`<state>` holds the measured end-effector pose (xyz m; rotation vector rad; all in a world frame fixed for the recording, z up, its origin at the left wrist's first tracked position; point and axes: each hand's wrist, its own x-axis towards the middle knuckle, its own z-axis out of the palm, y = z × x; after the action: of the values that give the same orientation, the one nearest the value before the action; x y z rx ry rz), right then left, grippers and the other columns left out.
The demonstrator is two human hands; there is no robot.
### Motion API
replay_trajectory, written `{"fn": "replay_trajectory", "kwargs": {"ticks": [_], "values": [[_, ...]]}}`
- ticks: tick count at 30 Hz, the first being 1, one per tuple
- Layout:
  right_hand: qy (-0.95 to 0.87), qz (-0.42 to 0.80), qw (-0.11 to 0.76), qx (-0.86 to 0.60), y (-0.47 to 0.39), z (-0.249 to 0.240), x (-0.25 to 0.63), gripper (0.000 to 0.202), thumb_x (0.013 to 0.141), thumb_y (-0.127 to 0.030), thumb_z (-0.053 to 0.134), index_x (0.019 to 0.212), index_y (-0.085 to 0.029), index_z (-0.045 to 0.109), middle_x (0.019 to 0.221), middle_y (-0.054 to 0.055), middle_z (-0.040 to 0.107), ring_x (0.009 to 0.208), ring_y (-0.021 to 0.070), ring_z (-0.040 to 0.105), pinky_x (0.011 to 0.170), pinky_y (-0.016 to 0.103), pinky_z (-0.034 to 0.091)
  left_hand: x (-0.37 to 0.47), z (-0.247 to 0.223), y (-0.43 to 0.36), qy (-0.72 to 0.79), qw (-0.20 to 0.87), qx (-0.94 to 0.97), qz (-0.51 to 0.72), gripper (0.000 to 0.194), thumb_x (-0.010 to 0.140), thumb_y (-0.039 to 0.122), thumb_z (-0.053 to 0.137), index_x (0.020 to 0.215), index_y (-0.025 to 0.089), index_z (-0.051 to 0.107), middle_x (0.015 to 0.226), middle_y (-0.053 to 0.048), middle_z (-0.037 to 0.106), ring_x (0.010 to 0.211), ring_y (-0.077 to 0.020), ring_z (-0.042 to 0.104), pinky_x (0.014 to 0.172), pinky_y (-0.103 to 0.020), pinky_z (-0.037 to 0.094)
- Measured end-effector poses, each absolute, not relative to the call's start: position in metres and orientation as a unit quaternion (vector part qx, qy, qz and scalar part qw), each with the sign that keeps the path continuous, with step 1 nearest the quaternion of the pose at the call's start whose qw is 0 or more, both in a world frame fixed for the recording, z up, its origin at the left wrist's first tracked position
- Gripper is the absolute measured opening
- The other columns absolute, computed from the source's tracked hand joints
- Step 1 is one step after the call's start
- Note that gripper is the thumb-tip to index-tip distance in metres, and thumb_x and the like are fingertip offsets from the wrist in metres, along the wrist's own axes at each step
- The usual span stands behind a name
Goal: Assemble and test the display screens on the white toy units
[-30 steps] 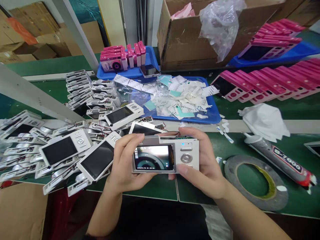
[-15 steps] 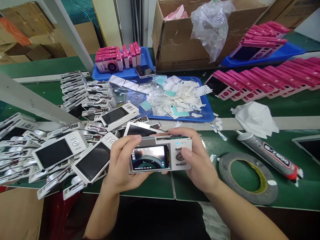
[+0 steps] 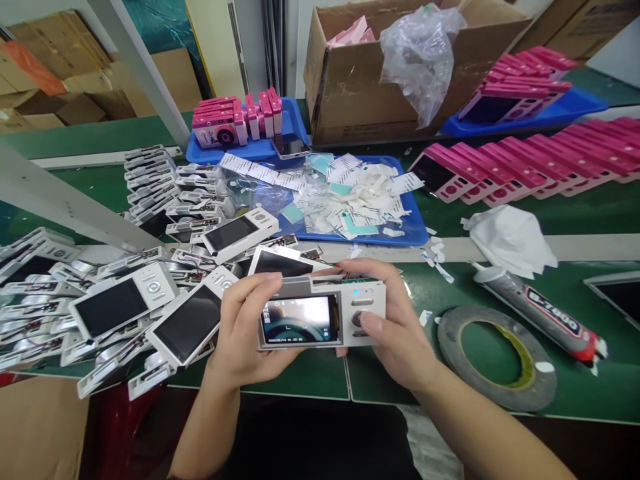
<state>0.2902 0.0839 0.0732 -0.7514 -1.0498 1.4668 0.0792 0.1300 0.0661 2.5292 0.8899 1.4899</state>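
Note:
A partly cased digital camera (image 3: 303, 320) is held level between my hands, its lit screen facing me and a small blue light glowing above the buttons. My left hand (image 3: 250, 327) grips its left end, fingers on the top edge. At the right end my right hand (image 3: 400, 327) is wrapped round the body, the thumb on the lower part of the round button pad. Green circuit board shows along the open top edge. Just behind lies a white camera shell with a dark screen (image 3: 280, 262). More white camera shells (image 3: 110, 307) are heaped at the left.
A blue tray (image 3: 417, 213) holds peeled backing papers. Pink cameras (image 3: 450, 170) stand in a row at the right. A tape roll (image 3: 450, 357), a glue tube (image 3: 540, 310) and a crumpled white cloth (image 3: 507, 237) lie at the right. Behind stands a cardboard box (image 3: 350, 93).
My right thumb has slid slightly down and left on the button pad. The picture on the camera's screen has shifted a little. Both hands keep their hold.

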Motion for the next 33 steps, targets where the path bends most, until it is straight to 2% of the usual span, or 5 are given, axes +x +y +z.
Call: {"fn": "replay_trajectory", "kwargs": {"ticks": [4,10,16,24,33], "values": [[-0.467,0.591,0.582,-0.307,0.083,0.070,0.286,0.035,0.104,-0.049,0.062,0.134,-0.036,0.047,0.136,0.007,0.070,0.073,0.0168,0.073,0.045,0.027,0.058,0.080,0.066,0.130,0.274,0.029,0.826,0.491,0.073,0.092,0.041,0.081,0.154,0.016,0.052,0.126,-0.013,0.067,0.114,-0.0267,0.071,0.099,-0.037,0.059],[-0.473,0.566,0.603,-0.305,0.082,0.059,0.281,0.026,0.109,-0.056,0.047,0.123,-0.036,0.035,0.135,0.008,0.068,0.058,0.0153,0.067,0.042,0.033,0.056,0.081,0.066,0.131,0.277,0.021,0.825,0.493,0.070,0.093,0.042,0.080,0.153,0.016,0.053,0.124,-0.012,0.066,0.113,-0.0261,0.072,0.099,-0.036,0.060],[-0.459,0.576,0.586,-0.338,0.082,0.065,0.282,0.036,0.106,-0.063,0.049,0.119,-0.034,0.033,0.134,0.013,0.070,0.067,0.0217,0.073,0.040,0.036,0.057,0.081,0.066,0.132,0.278,0.011,0.825,0.493,0.071,0.093,0.044,0.080,0.153,0.018,0.053,0.123,-0.012,0.067,0.110,-0.0273,0.073,0.094,-0.039,0.063],[-0.455,0.575,0.596,-0.327,0.083,0.067,0.281,0.027,0.108,-0.060,0.050,0.117,-0.036,0.039,0.130,0.005,0.072,0.066,0.0172,0.073,0.040,0.030,0.055,0.082,0.066,0.132,0.275,0.020,0.824,0.495,0.072,0.091,0.043,0.082,0.152,0.018,0.053,0.123,-0.012,0.068,0.109,-0.0278,0.074,0.092,-0.039,0.064],[-0.423,0.596,0.563,-0.386,0.078,0.080,0.281,0.042,0.101,-0.071,0.055,0.114,-0.034,0.038,0.135,0.011,0.071,0.066,0.0200,0.071,0.043,0.036,0.056,0.082,0.066,0.132,0.273,0.011,0.828,0.490,0.072,0.092,0.045,0.081,0.152,0.017,0.053,0.123,-0.012,0.068,0.109,-0.0268,0.073,0.094,-0.038,0.063]]}}
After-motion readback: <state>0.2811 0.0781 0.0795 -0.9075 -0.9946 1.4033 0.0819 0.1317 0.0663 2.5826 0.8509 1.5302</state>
